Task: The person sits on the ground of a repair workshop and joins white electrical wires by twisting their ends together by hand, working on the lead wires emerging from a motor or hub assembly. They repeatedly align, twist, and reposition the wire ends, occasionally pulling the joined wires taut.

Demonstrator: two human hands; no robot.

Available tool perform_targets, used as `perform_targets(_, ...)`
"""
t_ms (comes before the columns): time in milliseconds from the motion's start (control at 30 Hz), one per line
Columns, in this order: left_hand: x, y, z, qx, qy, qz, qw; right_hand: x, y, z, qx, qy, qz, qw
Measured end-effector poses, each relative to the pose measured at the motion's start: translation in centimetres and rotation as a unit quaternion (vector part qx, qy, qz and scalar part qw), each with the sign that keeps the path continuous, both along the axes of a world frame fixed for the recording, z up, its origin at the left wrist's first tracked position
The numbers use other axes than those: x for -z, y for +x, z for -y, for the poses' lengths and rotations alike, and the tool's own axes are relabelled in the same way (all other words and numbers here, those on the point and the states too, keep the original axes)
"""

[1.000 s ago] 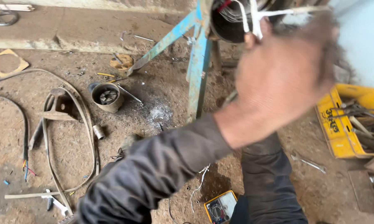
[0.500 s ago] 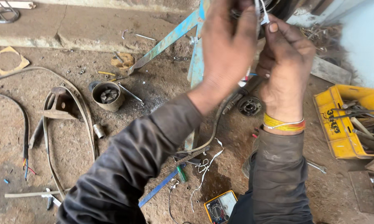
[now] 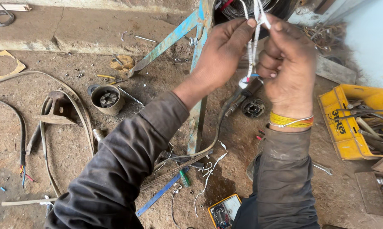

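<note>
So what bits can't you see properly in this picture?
All in the head view:
- Motor: cut off by the top edge; only its dark opening shows.
- White wires: their tops hidden by the left hand and right hand.
- Meter: partly cut off by the bottom edge, partly behind the right sleeve.
- Yellow crate: cut off by the right edge; tools inside too jumbled to tell apart.

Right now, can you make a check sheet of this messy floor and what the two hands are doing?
Surface: dirt floor, dusty, littered.
Job's things: white wires coming from a dark round housing on a blue metal stand.
Clutter: metal cup, yellow crate of tools, multimeter, wrench, screwdriver.
Grippers: left hand and right hand both pinch the white wires.
Cables: loose cable, bare coloured ends.
Surroundings: concrete step.
</note>
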State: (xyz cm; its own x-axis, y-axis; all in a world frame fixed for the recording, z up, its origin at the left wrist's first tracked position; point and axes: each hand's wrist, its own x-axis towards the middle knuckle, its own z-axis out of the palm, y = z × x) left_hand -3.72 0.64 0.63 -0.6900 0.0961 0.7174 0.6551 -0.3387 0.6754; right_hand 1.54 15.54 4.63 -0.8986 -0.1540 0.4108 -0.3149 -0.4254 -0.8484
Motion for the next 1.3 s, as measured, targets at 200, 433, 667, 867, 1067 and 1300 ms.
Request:
perform_targets(200, 1.3, 0.8, 1.1, -0.169, -0.038, -0.04, 0.984, 0.7, -0.6, 1.1, 0.061, 0.054, -0.035, 0.996)
perform_targets(433, -1.0, 3.4, 1.6, -0.091, 0.031, -0.059, 0.994, 2.1, -0.9, 1.8, 0.237, 0.188, -0.25, 0.92)
perform_targets(667, -5.7, 10.9, -4.5, -0.253, -0.224, -0.046, 0.94, 3.1, -1.3, 2.3, 0.401, 0.287, -0.283, 0.823)
perform_targets(867, -2.4, 14.5, -9.7, 0.01, -0.343, -0.304, 0.889, 1.7, -2.4, 2.0, 0.279, 0.061, -0.041, 0.957)
perform_targets(1067, -6.3, 8.6, -5.7, -0.355, 0.098, -0.041, 0.929, 0.5, -2.0, 0.6, 0.118, -0.01, 0.172, 0.978)
perform_targets(1300, -1.4, 2.9, -2.6, 0.073, 0.144, 0.095, 0.982, 0.6, -0.8, 0.6, 0.076, -0.008, 0.057, 0.995)
